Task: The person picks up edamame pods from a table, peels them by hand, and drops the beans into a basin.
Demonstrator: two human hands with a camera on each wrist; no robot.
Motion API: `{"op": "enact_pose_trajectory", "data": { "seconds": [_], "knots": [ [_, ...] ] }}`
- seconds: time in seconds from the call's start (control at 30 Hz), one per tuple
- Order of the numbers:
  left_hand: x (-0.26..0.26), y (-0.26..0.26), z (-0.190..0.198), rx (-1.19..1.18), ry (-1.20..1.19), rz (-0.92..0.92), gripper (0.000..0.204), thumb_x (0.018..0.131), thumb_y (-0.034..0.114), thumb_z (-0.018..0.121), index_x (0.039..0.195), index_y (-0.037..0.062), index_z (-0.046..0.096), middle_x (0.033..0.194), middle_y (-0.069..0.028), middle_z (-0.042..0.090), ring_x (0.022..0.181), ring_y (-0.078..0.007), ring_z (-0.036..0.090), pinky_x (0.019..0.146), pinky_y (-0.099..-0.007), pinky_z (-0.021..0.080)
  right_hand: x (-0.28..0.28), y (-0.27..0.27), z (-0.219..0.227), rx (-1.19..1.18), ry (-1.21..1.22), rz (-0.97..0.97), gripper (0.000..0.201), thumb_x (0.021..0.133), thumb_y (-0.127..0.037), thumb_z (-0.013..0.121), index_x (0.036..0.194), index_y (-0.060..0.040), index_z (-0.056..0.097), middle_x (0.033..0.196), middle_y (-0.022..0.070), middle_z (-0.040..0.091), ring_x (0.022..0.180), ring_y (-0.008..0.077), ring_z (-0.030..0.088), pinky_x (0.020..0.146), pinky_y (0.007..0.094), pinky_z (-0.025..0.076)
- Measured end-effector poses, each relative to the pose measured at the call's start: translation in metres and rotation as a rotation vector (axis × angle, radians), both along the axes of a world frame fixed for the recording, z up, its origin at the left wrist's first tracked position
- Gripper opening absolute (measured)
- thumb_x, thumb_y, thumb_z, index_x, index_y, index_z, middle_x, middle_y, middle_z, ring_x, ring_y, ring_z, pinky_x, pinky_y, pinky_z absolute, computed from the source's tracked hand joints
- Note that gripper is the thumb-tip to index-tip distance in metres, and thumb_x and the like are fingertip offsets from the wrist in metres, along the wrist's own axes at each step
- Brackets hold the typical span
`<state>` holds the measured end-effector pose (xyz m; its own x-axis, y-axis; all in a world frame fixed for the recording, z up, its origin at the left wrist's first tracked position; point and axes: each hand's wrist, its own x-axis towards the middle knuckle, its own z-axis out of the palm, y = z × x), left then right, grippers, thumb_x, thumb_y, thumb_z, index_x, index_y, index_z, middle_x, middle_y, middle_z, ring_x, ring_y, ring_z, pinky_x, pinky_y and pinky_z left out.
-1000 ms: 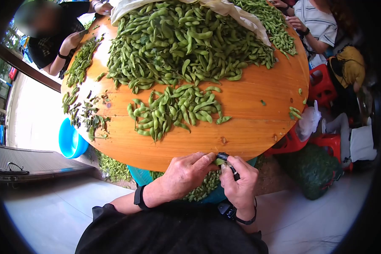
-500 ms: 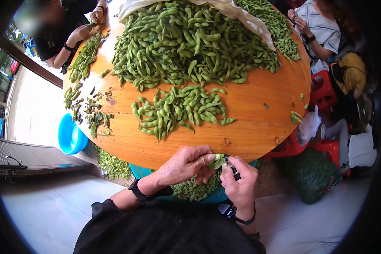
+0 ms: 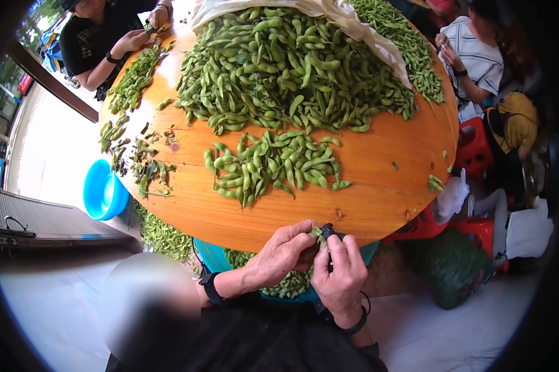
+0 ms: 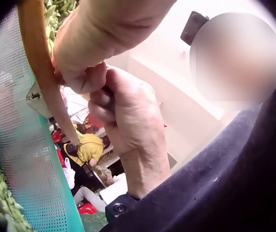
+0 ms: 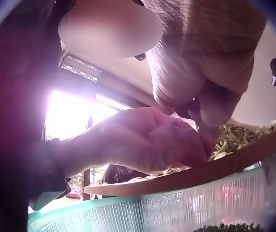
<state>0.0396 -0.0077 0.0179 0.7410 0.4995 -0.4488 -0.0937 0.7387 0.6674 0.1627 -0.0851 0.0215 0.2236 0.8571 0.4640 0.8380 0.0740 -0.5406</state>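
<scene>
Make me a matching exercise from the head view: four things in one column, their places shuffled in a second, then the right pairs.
Things
1. Small green pod
2. Bright blue plastic basin
3. Teal plastic mesh basket
4. Pale cream cloth

Places
A. Below the near edge of the round orange wooden table
B. Along the far side of the large green pod heap
C. Between the left hand and the right hand
D. Past the table's left edge

Pairs: 1-C, 2-D, 3-A, 4-B

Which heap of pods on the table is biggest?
The middle heap edged by pale cloth; it spreads wider than the small front heap, the left heap or right heap.
</scene>
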Motion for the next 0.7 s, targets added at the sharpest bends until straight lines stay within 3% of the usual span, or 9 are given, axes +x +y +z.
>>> {"op": "enact_pose_trajectory", "data": {
  "seconds": [0.07, 0.33, 0.37, 0.43, 0.5, 0.53, 0.6, 0.63, 0.7],
  "knots": [
    [0.002, 0.000, 0.001, -0.165, -0.016, 0.089, 0.019, 0.100, 0.014, 0.037, 0.108, 0.0048, 0.053, 0.068, 0.0040, 0.039, 0.061, -0.0073, 0.036, 0.055, -0.0238, 0.035, 0.004, 0.001, 0.000, -0.016, 0.046, 0.004, 0.019, 0.080, 0.005, 0.063, 0.098, 0.0023, 0.061, 0.084, 0.0181, 0.054, 0.070, 0.0372, 0.060, 0.059, 0.0422, 0.050],
    [-0.001, -0.003, -0.011, 0.005, -0.074, 0.021, 0.035, 0.099, 0.006, 0.037, 0.131, 0.0022, 0.051, 0.081, 0.0000, 0.053, 0.065, -0.0071, 0.045, 0.057, -0.0227, 0.041, 0.012, 0.003, 0.005, -0.007, 0.134, 0.036, 0.018, 0.079, 0.003, 0.064, 0.097, 0.0040, 0.061, 0.081, 0.0161, 0.055, 0.069, 0.0347, 0.060, 0.058, 0.0390, 0.048],
    [0.000, -0.003, -0.011, 0.034, -0.086, -0.002, 0.037, 0.098, 0.004, 0.037, 0.132, 0.0013, 0.051, 0.085, -0.0011, 0.057, 0.066, -0.0075, 0.047, 0.059, -0.0226, 0.043, 0.022, 0.001, 0.009, -0.020, 0.181, 0.048, 0.016, 0.081, 0.003, 0.061, 0.096, 0.0051, 0.060, 0.080, 0.0144, 0.054, 0.063, 0.0265, 0.059, 0.054, 0.0348, 0.045],
    [-0.008, -0.006, -0.004, 0.304, -0.143, -0.172, 0.035, 0.095, 0.003, 0.049, 0.129, -0.0001, 0.056, 0.094, -0.0063, 0.063, 0.073, -0.0151, 0.057, 0.069, -0.0304, 0.051, 0.048, -0.016, 0.011, -0.074, 0.359, -0.042, 0.011, 0.082, 0.004, 0.057, 0.093, 0.0060, 0.060, 0.076, 0.0128, 0.052, 0.055, 0.0176, 0.056, 0.049, 0.0314, 0.042],
    [-0.017, -0.001, -0.007, 0.949, -0.151, -0.389, 0.036, 0.089, 0.002, 0.059, 0.125, 0.0009, 0.058, 0.097, -0.0119, 0.064, 0.083, -0.0241, 0.061, 0.075, -0.0359, 0.052, 0.087, -0.040, 0.025, -0.278, 0.374, -0.055, 0.010, 0.082, 0.004, 0.056, 0.090, 0.0074, 0.059, 0.068, 0.0108, 0.048, 0.050, 0.0124, 0.051, 0.048, 0.0292, 0.041],
    [-0.019, 0.004, -0.008, 0.949, -0.144, -0.382, 0.036, 0.089, 0.002, 0.059, 0.125, 0.0009, 0.058, 0.097, -0.0119, 0.064, 0.083, -0.0241, 0.061, 0.075, -0.0359, 0.052, 0.107, -0.054, 0.035, -0.421, 0.278, -0.062, 0.015, 0.080, 0.003, 0.058, 0.095, 0.0073, 0.061, 0.071, 0.0155, 0.054, 0.055, 0.0219, 0.056, 0.053, 0.0322, 0.045],
    [-0.022, 0.020, -0.006, 1.506, 0.012, -0.153, 0.039, 0.078, 0.000, 0.065, 0.117, 0.0003, 0.060, 0.094, -0.0150, 0.063, 0.088, -0.0316, 0.060, 0.077, -0.0381, 0.051, 0.129, -0.078, 0.042, -0.581, 0.138, -0.178, 0.023, 0.079, 0.002, 0.060, 0.101, 0.0079, 0.063, 0.077, 0.0220, 0.061, 0.063, 0.0337, 0.062, 0.059, 0.0367, 0.049],
    [-0.024, 0.028, -0.002, 1.586, 0.293, -0.073, 0.041, 0.070, 0.000, 0.066, 0.111, 0.0001, 0.061, 0.091, -0.0137, 0.059, 0.088, -0.0334, 0.057, 0.078, -0.0401, 0.051, 0.135, -0.088, 0.040, -0.599, 0.096, -0.286, 0.025, 0.079, 0.003, 0.060, 0.103, 0.0086, 0.063, 0.079, 0.0237, 0.063, 0.065, 0.0360, 0.063, 0.061, 0.0381, 0.049],
    [-0.023, 0.048, 0.001, 1.839, 0.675, 0.105, 0.037, 0.070, -0.001, 0.063, 0.106, 0.0026, 0.063, 0.097, -0.0137, 0.053, 0.092, -0.0321, 0.053, 0.082, -0.0424, 0.047, 0.146, -0.096, 0.027, -0.568, 0.059, -0.311, 0.028, 0.079, 0.003, 0.060, 0.106, 0.0091, 0.062, 0.084, 0.0257, 0.064, 0.072, 0.0396, 0.064, 0.065, 0.0414, 0.050]
  ]
}}
